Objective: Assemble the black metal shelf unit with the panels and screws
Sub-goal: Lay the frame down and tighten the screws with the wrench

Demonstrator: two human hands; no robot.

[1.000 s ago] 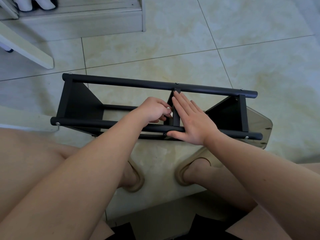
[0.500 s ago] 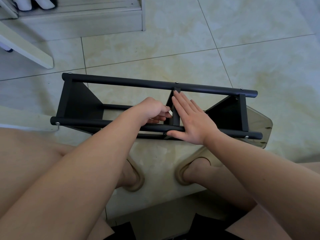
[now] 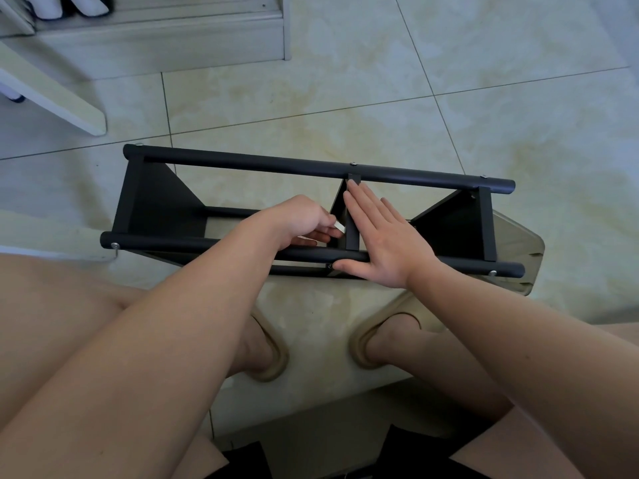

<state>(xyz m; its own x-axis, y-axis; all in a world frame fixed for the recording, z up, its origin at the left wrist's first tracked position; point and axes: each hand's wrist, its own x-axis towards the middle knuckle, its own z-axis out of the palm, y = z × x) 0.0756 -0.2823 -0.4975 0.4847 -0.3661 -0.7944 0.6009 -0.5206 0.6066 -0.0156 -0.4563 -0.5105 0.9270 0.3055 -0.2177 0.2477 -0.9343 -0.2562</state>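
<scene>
Shelf unit (image 3: 242,164) under flat right hand (image 3: 387,243) (left hand (image 3: 297,219) curled alongside).

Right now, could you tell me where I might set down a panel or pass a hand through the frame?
Bare tile floor lies beyond the far tube, up to the pale cabinet base. A hand fits between left end panel and middle panel. Crowded at the middle: left hand pinches a small pale piece, right hand presses flat.
</scene>
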